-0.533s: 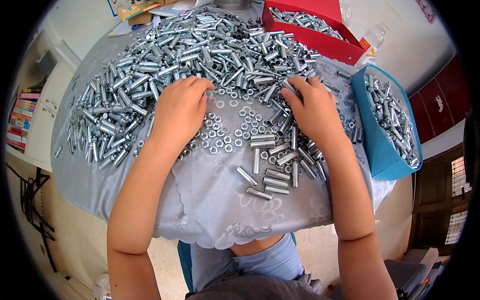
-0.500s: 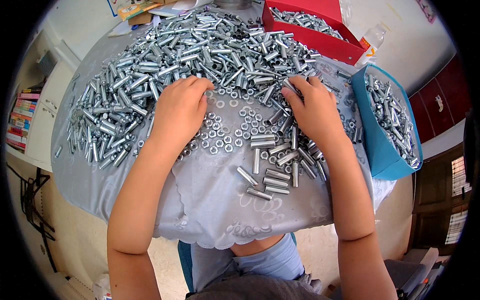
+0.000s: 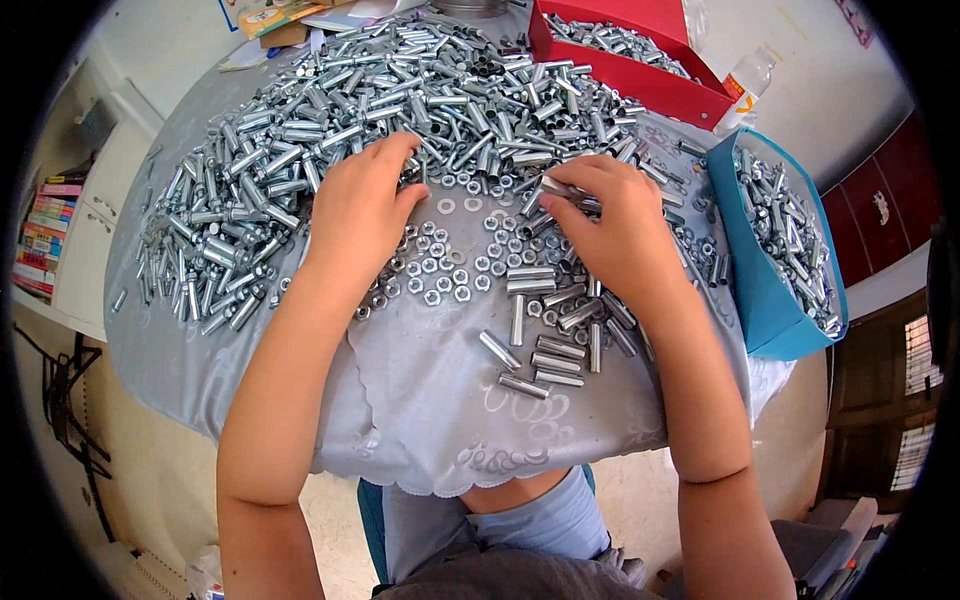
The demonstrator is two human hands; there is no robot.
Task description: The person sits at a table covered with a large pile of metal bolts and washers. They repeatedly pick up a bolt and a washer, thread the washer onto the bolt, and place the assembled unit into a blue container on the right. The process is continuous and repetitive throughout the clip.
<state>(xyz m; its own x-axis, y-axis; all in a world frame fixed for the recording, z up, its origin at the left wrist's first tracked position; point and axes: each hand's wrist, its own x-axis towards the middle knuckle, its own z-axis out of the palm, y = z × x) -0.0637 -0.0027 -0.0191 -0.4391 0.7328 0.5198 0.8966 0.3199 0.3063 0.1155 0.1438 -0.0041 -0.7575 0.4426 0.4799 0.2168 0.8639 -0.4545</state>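
Note:
A wide heap of silver expansion bolts and metal sleeves (image 3: 270, 150) covers the far part of the table. My left hand (image 3: 358, 205) is at the heap's near edge, thumb and forefinger apart, with no held piece visible; its other fingertips are hidden behind it. My right hand (image 3: 618, 215) has a short silver metal sleeve (image 3: 556, 187) between thumb and fingers, above other sleeves. Hex nuts (image 3: 437, 265) and flat washers (image 3: 446, 206) lie loose between the hands. Nearer to me, several loose sleeves (image 3: 557, 362) rest on the cloth beside my right forearm.
A red box (image 3: 640, 72) of metal pieces stands at the far right, beside a clear plastic bottle (image 3: 746, 85). Right of the heap is a blue fabric bin (image 3: 785, 338) filled with bolts. The grey tablecloth (image 3: 420, 400) hangs over the near table edge.
My left hand has reached slightly farther into the heap, and its thumb and forefinger have spread. The right hand has shifted left and nearer, with a sleeve in its fingers.

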